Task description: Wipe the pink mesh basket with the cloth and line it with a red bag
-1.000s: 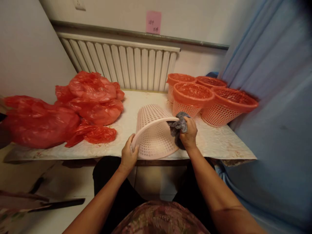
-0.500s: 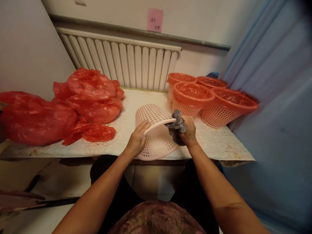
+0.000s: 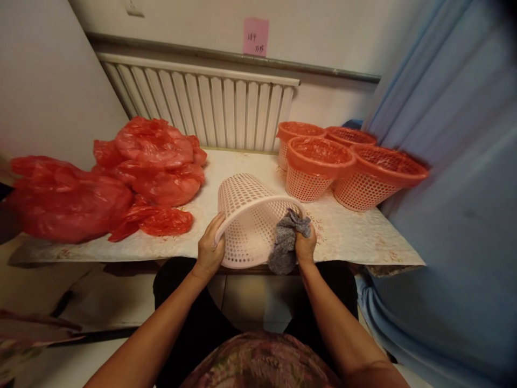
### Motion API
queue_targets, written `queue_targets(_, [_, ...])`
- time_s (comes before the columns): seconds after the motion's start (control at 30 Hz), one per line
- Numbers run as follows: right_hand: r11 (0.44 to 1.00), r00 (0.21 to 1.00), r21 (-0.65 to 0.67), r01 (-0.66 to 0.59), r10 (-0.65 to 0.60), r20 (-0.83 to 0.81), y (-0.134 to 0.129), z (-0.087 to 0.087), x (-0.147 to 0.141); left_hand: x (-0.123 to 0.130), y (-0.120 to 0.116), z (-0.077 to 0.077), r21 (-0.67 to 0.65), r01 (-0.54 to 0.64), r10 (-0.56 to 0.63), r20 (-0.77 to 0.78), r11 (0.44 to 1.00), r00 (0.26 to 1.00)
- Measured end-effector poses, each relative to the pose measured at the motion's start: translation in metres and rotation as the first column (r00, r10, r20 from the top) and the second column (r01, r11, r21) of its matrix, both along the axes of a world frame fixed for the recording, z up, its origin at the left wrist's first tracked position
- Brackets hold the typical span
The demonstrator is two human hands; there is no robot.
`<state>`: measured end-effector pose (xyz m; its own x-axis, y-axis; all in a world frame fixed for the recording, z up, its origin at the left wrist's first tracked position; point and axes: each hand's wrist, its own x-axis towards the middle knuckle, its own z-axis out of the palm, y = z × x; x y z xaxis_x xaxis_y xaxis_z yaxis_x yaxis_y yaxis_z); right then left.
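Moved lower along the pale basket (image 3: 242, 195), clutching gray cloth (image 3: 283, 253) in right hand (image 3: 306, 246); gripping basket with left hand (image 3: 210, 249), at front edge of counter (image 3: 363, 237).

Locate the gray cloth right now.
Head view, slightly right of center: the gray cloth is held in the right hand, at the right edge of the tipped pale basket.

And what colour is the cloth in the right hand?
Grey: the cloth in the right hand shows best in the head view.
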<state>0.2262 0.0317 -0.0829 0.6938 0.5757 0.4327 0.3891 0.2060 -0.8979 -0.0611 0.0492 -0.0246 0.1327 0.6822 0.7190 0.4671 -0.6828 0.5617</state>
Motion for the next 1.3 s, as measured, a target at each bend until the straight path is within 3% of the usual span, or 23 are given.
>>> queue_targets(0.07, [0.999,0.996,0.046,0.006,-0.011,0.093,0.008,0.036,0.007,0.0,0.001,0.004,-0.046,-0.072,0.072,0.011,0.996,0.997])
queue_targets(0.13, [0.991,0.91,0.121,-0.052,-0.003,0.414,0.015,0.074,0.012,0.005,0.005,0.015,-0.043,-0.097,0.097,0.002,0.994,0.995])
queue_targets(0.2, [0.968,0.711,0.104,-0.229,0.094,0.697,0.019,0.109,0.011,0.014,0.01,0.029,0.013,-0.025,0.025,-0.047,1.0,0.999])
queue_targets(0.27, [0.933,0.495,-0.016,-0.36,0.206,0.844,0.022,0.132,0.008,0.022,0.015,0.043,0.065,0.102,-0.093,-0.127,0.993,0.988])
queue_targets(0.33, [0.912,0.397,-0.094,-0.4,0.265,0.878,0.024,0.142,0.006,0.028,0.019,0.052,0.073,0.199,-0.181,-0.197,0.977,0.963])
queue_targets(0.4, [0.92,0.441,-0.081,-0.383,0.26,0.859,0.026,0.136,0.011,0.03,0.02,0.056,0.055,0.242,-0.224,-0.227,0.969,0.948])
queue_targets(0.47, [0.94,0.558,-0.034,-0.338,0.229,0.798,0.027,0.118,0.02,0.029,0.021,0.055,0.036,0.262,-0.248,-0.229,0.964,0.942])
queue_targets(0.6, [0.976,0.84,0.027,-0.216,0.171,0.515,0.022,0.056,0.039,0.026,0.02,0.049,0.017,0.259,-0.25,-0.209,0.966,0.945])
queue_targets(0.67, [0.99,0.929,-0.025,-0.136,0.136,0.345,0.013,0.023,0.04,0.025,0.019,0.047,0.008,0.251,-0.245,-0.201,0.968,0.949])
queue_targets(0.77, [0.973,0.962,-0.224,-0.059,0.115,0.246,-0.013,-0.015,0.031,0.022,0.018,0.043,0.0,0.24,-0.236,-0.174,0.971,0.956])
queue_targets(0.87, [0.951,0.953,-0.307,-0.048,0.136,0.271,-0.043,-0.03,0.016,0.019,0.017,0.039,-0.004,0.22,-0.218,-0.15,0.975,0.964])
queue_targets(1.0, [0.931,0.937,-0.353,-0.097,0.205,0.283,-0.057,-0.012,0.0,0.021,0.015,0.037,-0.019,0.193,-0.194,-0.107,0.981,0.975])
queue_targets(1.07, [0.936,0.971,-0.326,-0.13,0.186,0.148,-0.044,0.009,-0.003,0.024,0.013,0.037,-0.035,0.182,-0.185,-0.092,0.983,0.978])
queue_targets(1.13, [0.96,0.986,-0.24,-0.144,0.118,-0.117,-0.023,0.036,-0.009,0.027,0.012,0.036,-0.056,0.178,-0.183,-0.085,0.982,0.979])
queue_targets(1.17, [0.978,0.956,-0.153,-0.14,0.094,-0.277,-0.011,0.05,-0.014,0.029,0.012,0.035,-0.067,0.183,-0.188,-0.079,0.981,0.979])
queue_targets(1.23, [0.98,0.82,0.065,-0.189,0.194,-0.539,0.009,0.078,-0.033,0.032,0.011,0.033,-0.085,0.196,-0.201,-0.06,0.977,0.978])
queue_targets(1.3, [0.937,0.7,0.237,-0.258,0.35,-0.622,0.021,0.1,-0.063,0.034,0.01,0.03,-0.101,0.204,-0.209,-0.035,0.974,0.977])
